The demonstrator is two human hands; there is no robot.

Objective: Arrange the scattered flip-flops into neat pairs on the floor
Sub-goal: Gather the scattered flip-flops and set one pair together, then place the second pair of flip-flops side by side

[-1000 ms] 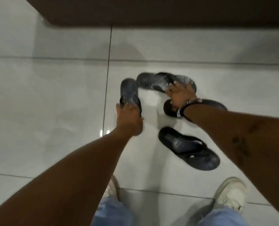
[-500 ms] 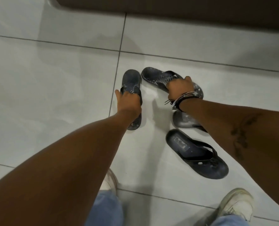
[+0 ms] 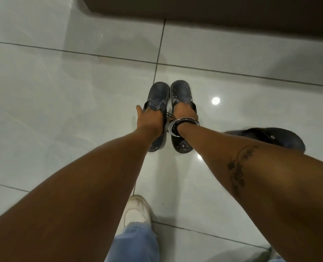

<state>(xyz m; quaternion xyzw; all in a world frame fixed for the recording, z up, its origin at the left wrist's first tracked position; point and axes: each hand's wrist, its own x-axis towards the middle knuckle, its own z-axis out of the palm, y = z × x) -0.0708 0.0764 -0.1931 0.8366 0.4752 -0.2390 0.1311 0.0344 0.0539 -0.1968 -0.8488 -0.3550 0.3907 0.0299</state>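
Observation:
Two dark, white-speckled flip-flops lie side by side on the white tiled floor, toes pointing away from me. My left hand point(image 3: 149, 119) grips the strap of the left flip-flop point(image 3: 158, 93). My right hand point(image 3: 184, 112), with bracelets at the wrist, grips the strap of the right flip-flop point(image 3: 180, 91). The two soles are nearly touching and parallel. Another dark flip-flop point(image 3: 277, 138) lies to the right, partly hidden behind my right forearm. A fourth one is not visible.
A dark brown piece of furniture or baseboard point(image 3: 232, 12) runs along the far edge of the floor. My white shoe point(image 3: 136, 212) and light jeans point(image 3: 134, 244) are at the bottom. Glossy tiles point(image 3: 62, 110) stretch to the left.
My right hand has swung the speckled flip-flop round from lying crosswise to parallel beside the left one. The view has shifted, and the plain flip-flops now sit at the right.

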